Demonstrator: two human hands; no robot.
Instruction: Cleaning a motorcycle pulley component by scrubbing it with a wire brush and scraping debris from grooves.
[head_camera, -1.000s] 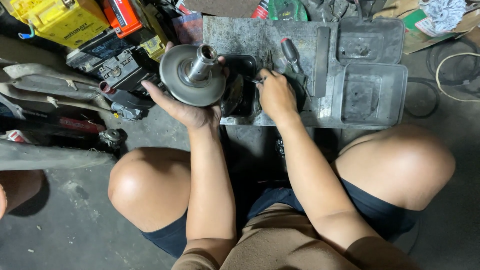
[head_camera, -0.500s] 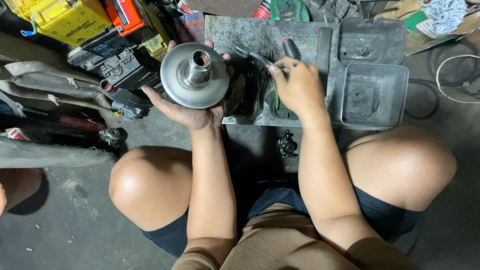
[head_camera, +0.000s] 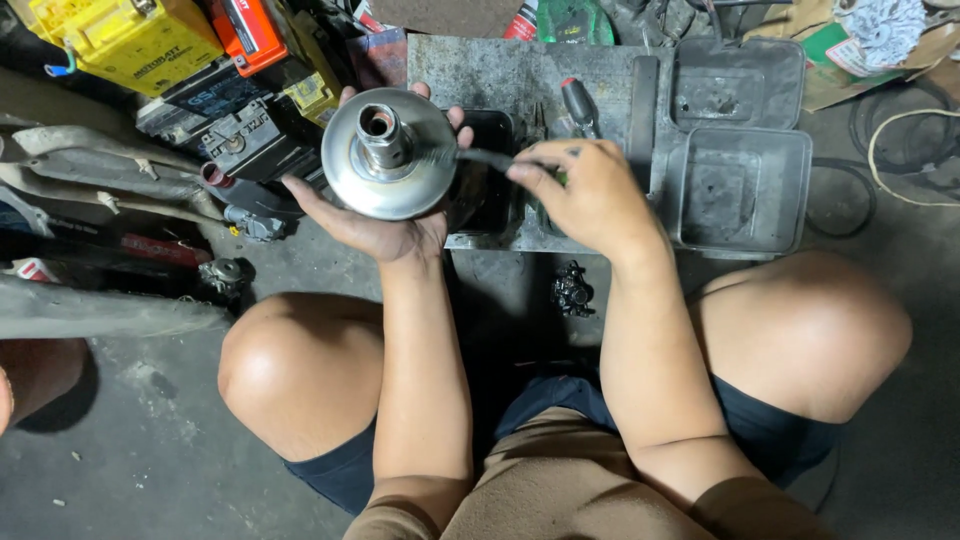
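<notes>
Left grip (head_camera: 385, 225) cradling pulley disc (head_camera: 390, 168), hub facing up, brush (head_camera: 490, 160) lying sideways

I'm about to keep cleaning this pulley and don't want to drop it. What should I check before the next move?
1. Left hand cups the metal pulley from beneath: ok.
2. Hub faces up, bore visible: ok.
3. Right hand pinches the dark brush: ok.
4. Brush tip reaches the pulley face: ok.
5. Bore free of dirt: cannot tell.
6. Grey tray close beside the right hand: ok.
</notes>
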